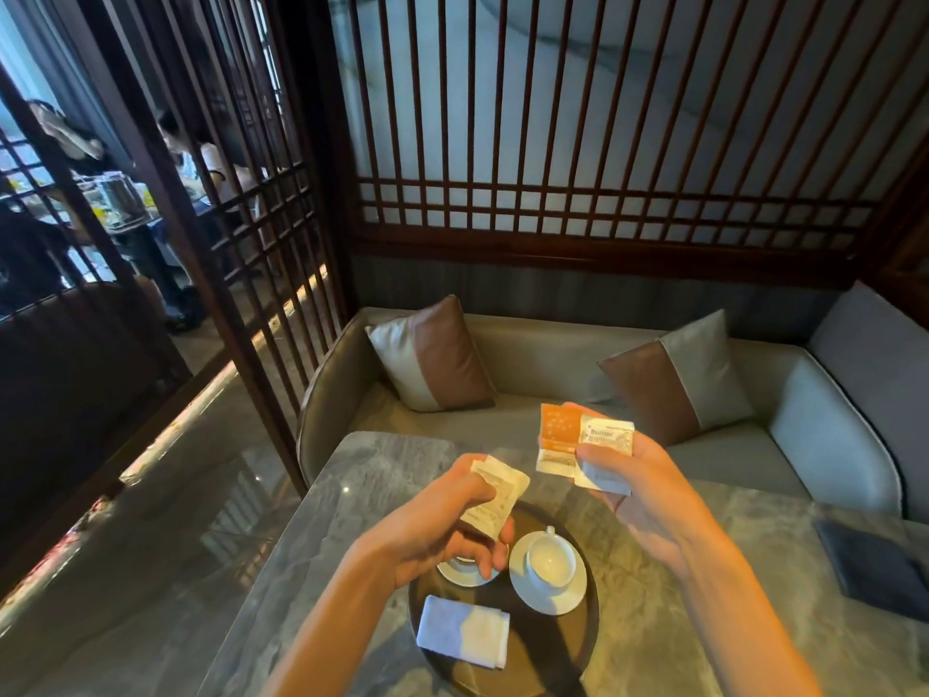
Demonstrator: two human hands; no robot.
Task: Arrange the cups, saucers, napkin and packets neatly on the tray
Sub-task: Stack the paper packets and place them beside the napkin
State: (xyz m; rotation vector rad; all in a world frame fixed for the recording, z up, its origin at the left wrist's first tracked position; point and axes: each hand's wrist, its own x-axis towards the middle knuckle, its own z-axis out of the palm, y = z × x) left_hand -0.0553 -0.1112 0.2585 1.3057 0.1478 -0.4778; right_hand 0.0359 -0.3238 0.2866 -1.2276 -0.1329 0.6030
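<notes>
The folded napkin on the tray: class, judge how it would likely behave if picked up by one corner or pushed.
The napkin looks like soft cloth folded in layers, so lifted by a corner it would probably droop and unfold. It seems light for its size. Pushed across the tray, it would likely bunch or skew rather than slide as one piece.
</notes>
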